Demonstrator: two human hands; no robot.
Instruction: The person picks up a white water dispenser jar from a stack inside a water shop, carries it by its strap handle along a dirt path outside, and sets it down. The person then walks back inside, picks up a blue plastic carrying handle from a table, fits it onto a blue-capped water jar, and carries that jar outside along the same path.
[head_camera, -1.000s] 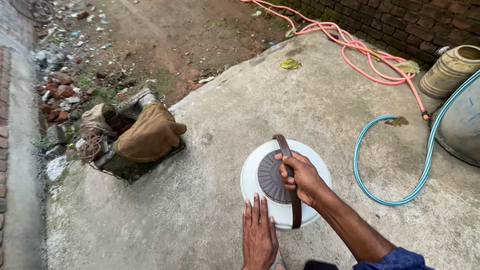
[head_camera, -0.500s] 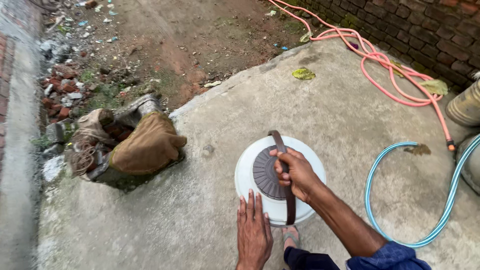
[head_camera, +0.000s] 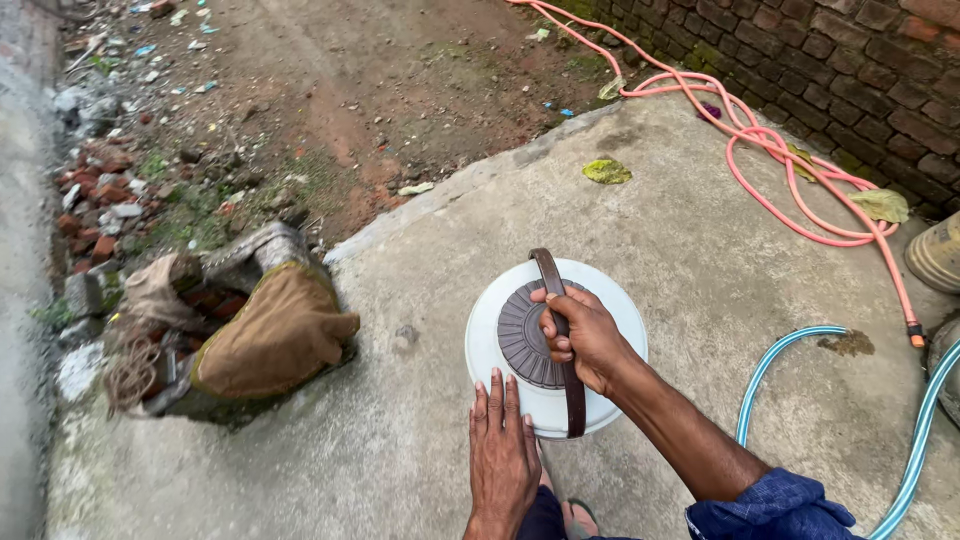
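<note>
Container (head_camera: 556, 345): white, round, standing on concrete slab (head_camera: 700, 240), ribbed dark lid (head_camera: 527, 345) seated on top, directly below right hand (head_camera: 580, 335). Right hand closed around brown carry handle (head_camera: 560, 330), handle raised over lid. Left hand (head_camera: 503, 455) flat, fingers extended, pressed against near rim, holding nothing. Judged: lid in place and handle gripped; container not lifted off slab. Blue hose (head_camera: 790, 350) right of right hand, pink hose (head_camera: 780, 160) beyond it, cloth-covered rubble (head_camera: 270, 330) well left of left hand. Versus earlier frames: grip and container position unchanged; view shifted, container more centred.
</note>
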